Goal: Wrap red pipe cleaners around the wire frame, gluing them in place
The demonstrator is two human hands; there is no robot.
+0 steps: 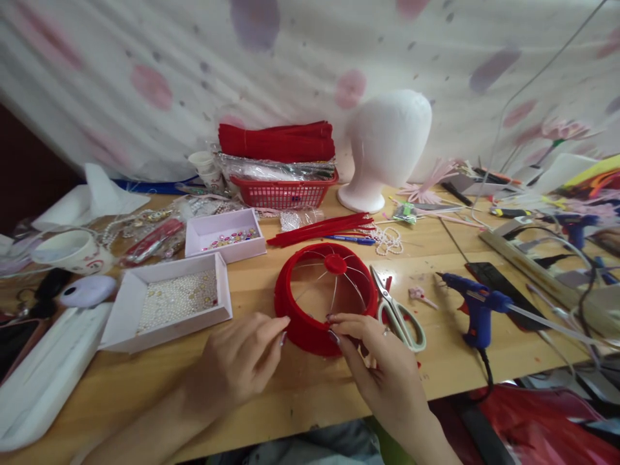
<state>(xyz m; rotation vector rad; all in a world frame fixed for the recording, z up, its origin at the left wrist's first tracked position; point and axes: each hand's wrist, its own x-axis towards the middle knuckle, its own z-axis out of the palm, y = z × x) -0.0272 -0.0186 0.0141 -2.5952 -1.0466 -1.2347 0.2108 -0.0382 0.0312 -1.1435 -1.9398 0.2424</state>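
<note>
A round red fuzzy headpiece (310,336) rests on the table in front of me, with thin wires running from its rim to a small red disc (335,264). My left hand (245,352) is closed in a pinch at the headpiece's lower left side; whatever lies between those fingertips is too small to make out. Thumb and forefinger of my right hand (378,358) pinch at the front inner edge of the headpiece. Scissors (394,310) with pale handles lie partly open just right of it. Behind it lie red fuzzy strips (322,229) and a blue pen (351,239).
A blue glue gun (477,303) stands at right, its cord hanging over the table edge. Left are white boxes of pearls (116,313) and gems (194,231). A foam head (387,145) and red basket (285,197) stand behind; a power strip (523,261) lies far right.
</note>
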